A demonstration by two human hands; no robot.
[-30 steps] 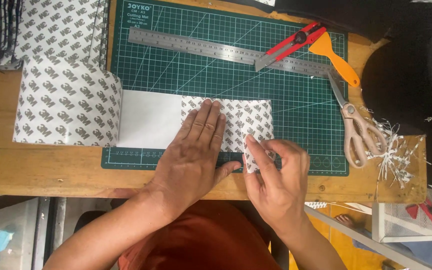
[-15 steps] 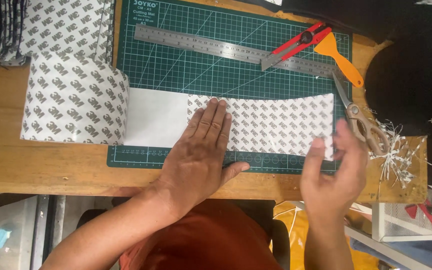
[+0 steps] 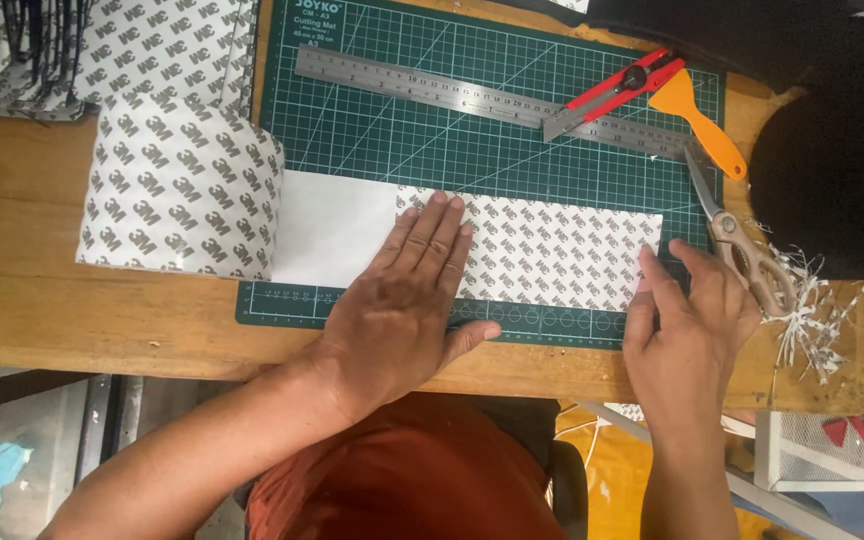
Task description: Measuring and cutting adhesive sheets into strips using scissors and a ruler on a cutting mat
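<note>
Backing-paper strip (image 3: 552, 250), patterned white and grey, lay flat across the green cutting mat (image 3: 492, 130), its far end running to the roll (image 3: 182, 185) at nine o'clock. The left hand (image 3: 402, 300) pressed it open-palmed, while the right hand (image 3: 687, 320), fingers spread and gripping nothing, touched its three-o'clock edge. Easing the palm's pressure would likely have let the strip curl or skew.

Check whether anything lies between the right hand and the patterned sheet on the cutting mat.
Nothing visible does. The right hand already has its fingertips at the right edge of the patterned sheet, and the left hand lies flat on it. The scissors lie off to the right.
</note>
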